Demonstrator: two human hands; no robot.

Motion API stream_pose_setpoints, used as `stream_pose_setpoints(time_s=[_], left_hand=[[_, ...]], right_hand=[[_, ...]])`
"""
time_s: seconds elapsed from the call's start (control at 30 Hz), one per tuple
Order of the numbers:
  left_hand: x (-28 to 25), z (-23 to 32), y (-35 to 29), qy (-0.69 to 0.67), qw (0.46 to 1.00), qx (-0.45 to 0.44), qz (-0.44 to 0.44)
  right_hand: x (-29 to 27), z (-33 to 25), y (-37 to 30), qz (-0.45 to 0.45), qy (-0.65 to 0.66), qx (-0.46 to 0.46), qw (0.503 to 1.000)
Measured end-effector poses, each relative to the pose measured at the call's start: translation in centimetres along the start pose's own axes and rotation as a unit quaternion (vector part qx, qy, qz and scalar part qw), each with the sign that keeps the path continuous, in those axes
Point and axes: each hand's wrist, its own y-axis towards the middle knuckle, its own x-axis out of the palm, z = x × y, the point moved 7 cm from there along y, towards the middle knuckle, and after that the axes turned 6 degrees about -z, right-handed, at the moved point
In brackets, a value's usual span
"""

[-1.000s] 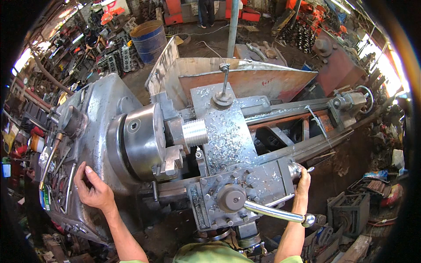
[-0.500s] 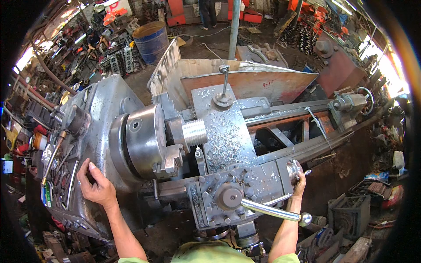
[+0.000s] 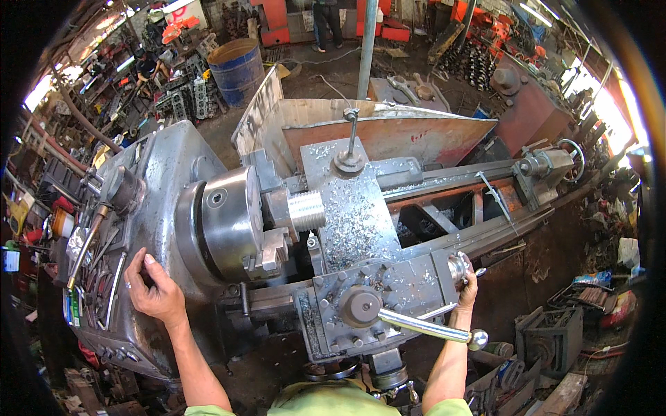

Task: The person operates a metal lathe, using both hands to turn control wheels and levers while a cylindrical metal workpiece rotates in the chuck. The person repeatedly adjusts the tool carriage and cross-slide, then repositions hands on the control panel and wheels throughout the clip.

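Note:
My left hand [image 3: 157, 290] is at the front of the lathe's grey headstock [image 3: 163, 187], fingers loosely bent and apart, holding nothing. A ring shows on one finger. My right hand [image 3: 470, 288] grips the small crank handwheel [image 3: 458, 269] at the right end of the tool slide; its fingers are partly hidden. Between my hands, the large chuck [image 3: 232, 215] clamps a short threaded metal workpiece [image 3: 307, 212] in its jaws. The tool post [image 3: 361, 307] has a long ball-ended lever [image 3: 427, 326] pointing right, above my right forearm. A cutting tool [image 3: 313, 246] stands beside the thread.
Metal chips cover the cross slide [image 3: 350, 208]. Lathe bed rails [image 3: 451, 243] run right to the tailstock [image 3: 544, 170]. Wrenches [image 3: 114, 291] lie on the headstock's left. Behind are a sheet-metal guard [image 3: 395, 139], a blue drum [image 3: 237, 73], a post [image 3: 368, 52] and a standing person [image 3: 327, 24].
The view has shifted slightly. My left hand stays by the headstock with small finger movement; my right hand keeps hold of the handwheel, whose crank sits at a slightly different angle.

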Motion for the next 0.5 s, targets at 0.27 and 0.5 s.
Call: stream_pose_setpoints(time_s=[0.27,0.5], left_hand=[[0.0,0.1,0.0,-0.004,1.0,-0.016,-0.003],[0.0,0.0,0.1,-0.007,1.0,-0.01,0.002]], right_hand=[[-0.1,1.3,0.2,-0.016,0.106,-0.014,0.994],[-1.8,-2.7,-7.2,0.191,-0.238,0.09,0.948]])
